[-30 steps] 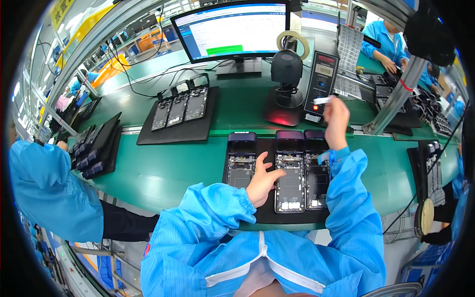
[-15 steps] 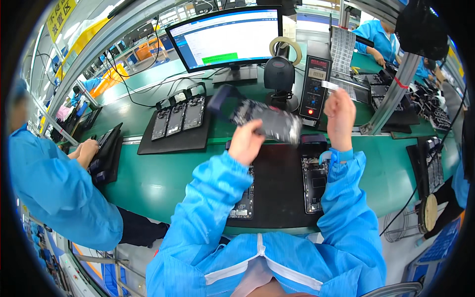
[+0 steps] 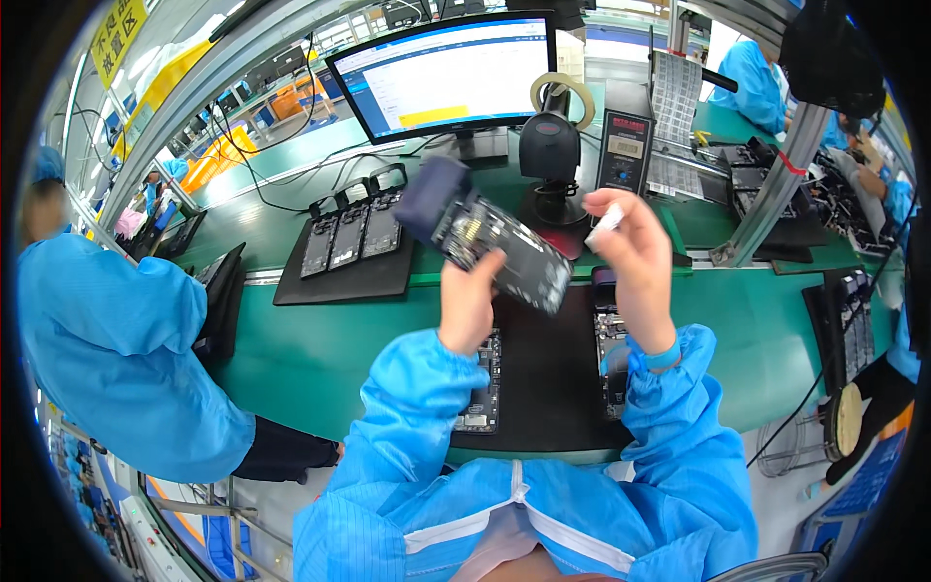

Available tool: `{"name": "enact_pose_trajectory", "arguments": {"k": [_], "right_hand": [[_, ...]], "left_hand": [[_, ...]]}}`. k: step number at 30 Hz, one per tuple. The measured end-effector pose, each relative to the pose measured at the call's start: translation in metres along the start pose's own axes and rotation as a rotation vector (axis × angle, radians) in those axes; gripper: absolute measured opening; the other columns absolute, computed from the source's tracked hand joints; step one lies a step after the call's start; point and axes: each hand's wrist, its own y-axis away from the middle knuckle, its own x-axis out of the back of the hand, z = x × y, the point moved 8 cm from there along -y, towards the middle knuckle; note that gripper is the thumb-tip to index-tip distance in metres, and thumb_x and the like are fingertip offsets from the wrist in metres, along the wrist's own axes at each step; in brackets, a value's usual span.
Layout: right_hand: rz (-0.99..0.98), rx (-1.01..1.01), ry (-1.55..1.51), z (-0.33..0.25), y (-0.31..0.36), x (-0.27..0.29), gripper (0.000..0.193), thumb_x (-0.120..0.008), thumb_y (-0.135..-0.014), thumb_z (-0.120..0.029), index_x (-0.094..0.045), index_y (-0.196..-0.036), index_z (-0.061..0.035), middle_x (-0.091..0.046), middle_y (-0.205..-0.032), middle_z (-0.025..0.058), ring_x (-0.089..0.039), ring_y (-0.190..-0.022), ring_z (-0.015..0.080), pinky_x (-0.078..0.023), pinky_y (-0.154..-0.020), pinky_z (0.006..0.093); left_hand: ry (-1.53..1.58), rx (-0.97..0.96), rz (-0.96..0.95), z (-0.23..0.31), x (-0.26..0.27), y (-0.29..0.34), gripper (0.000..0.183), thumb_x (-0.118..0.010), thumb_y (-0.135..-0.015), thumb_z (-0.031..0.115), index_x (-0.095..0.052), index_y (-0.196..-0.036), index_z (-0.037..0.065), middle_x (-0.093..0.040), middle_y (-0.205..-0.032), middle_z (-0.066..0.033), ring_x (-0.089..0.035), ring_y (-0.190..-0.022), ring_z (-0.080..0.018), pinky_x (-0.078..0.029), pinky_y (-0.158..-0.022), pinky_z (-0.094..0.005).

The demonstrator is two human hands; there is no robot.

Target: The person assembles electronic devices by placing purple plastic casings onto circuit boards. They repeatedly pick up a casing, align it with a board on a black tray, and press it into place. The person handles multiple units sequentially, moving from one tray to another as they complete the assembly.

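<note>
My left hand (image 3: pixel 467 303) is closed around the lower edge of an opened phone (image 3: pixel 519 260), its circuit board and dark battery area facing up and a dark hinged flap (image 3: pixel 433 199) standing out at its far left end. Between thumb and fingers of my right hand (image 3: pixel 638 267) is a small white label (image 3: pixel 605 224), held just right of the phone and apart from it. Below my hands, a black mat (image 3: pixel 545 383) carries another opened phone (image 3: pixel 478 398) on the left and one more phone (image 3: pixel 609 359) on the right, partly hidden by my right hand and sleeve.
A barcode scanner (image 3: pixel 550 150) on a stand, with a tape roll (image 3: pixel 588 102) behind it, faces me. Right of it stands a label dispenser (image 3: pixel 623 145) with a label strip (image 3: pixel 676 92). Three opened phones (image 3: pixel 346 236) lie on a mat at left. A monitor (image 3: pixel 446 73) stands behind; a co-worker (image 3: pixel 107 330) is at left.
My right hand has come left and nearer from beside the dispenser, bringing the white label. My left hand has tilted the phone, its right end now lower. The monitor's green bar is yellow.
</note>
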Motion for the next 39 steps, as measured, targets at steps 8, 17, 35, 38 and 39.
{"name": "enact_pose_trajectory", "arguments": {"k": [8, 17, 35, 38, 39], "right_hand": [[-0.228, 0.063, -0.112, 0.001, 0.024, -0.042, 0.023, -0.064, -0.074, -0.014, -0.048, -0.088, -0.0036, -0.038, -0.123, 0.0123, -0.043, -0.109, 0.02, -0.036, -0.088, 0.0326], [-0.205, 0.138, 0.331, -0.01, 0.033, -0.041, 0.03, -0.069, -0.063, -0.012, -0.045, -0.08, -0.0073, -0.048, -0.108, 0.0112, -0.047, -0.089, 0.0157, -0.038, -0.07, 0.0266], [0.4, -0.066, 0.769, 0.11, 0.019, 0.194, 0.016, -0.06, -0.075, -0.015, -0.056, -0.08, -0.0001, -0.057, -0.07, 0.0057, -0.053, -0.065, 0.0117, -0.042, -0.061, 0.0255], [0.582, -0.036, 0.7, 0.097, 0.003, 0.219, 0.025, -0.059, -0.077, -0.023, -0.059, -0.081, 0.0025, -0.055, -0.066, 0.003, -0.05, -0.062, 0.0108, -0.039, -0.057, 0.0248], [0.588, -0.04, 0.665, 0.093, -0.007, 0.216, 0.028, -0.058, -0.078, -0.024, -0.06, -0.08, 0.0028, -0.054, -0.064, 0.0024, -0.049, -0.06, 0.0103, -0.038, -0.055, 0.0245]], "left_hand": [[-0.501, -0.091, -0.094, -0.002, -0.014, 0.059, 0.02, -0.057, -0.078, 0.008, -0.056, -0.095, -0.002, -0.06, -0.085, -0.0062, -0.055, -0.079, -0.0117, -0.043, -0.069, -0.0261], [-0.617, -0.318, -0.192, 0.009, -0.029, 0.078, 0.026, -0.052, -0.076, 0.001, -0.052, -0.102, -0.002, -0.059, -0.089, -0.0141, -0.059, -0.079, -0.0207, -0.045, -0.069, -0.0293], [-0.38, 0.328, -0.326, -0.099, 0.022, 0.077, 0.077, -0.052, -0.076, -0.004, -0.003, -0.135, 0.002, -0.043, -0.12, -0.014, -0.045, -0.106, -0.0187, -0.034, -0.091, -0.0271], [-0.511, 0.299, -0.276, -0.078, 0.009, 0.082, 0.075, -0.053, -0.076, -0.001, -0.006, -0.135, 0.003, -0.034, -0.128, -0.0152, -0.04, -0.113, -0.0205, -0.032, -0.094, -0.033], [-0.64, 0.179, -0.257, -0.065, 0.006, 0.084, 0.074, -0.053, -0.076, -0.001, -0.009, -0.135, 0.005, -0.032, -0.129, -0.0146, -0.04, -0.113, -0.0207, -0.032, -0.095, -0.0347]]}}
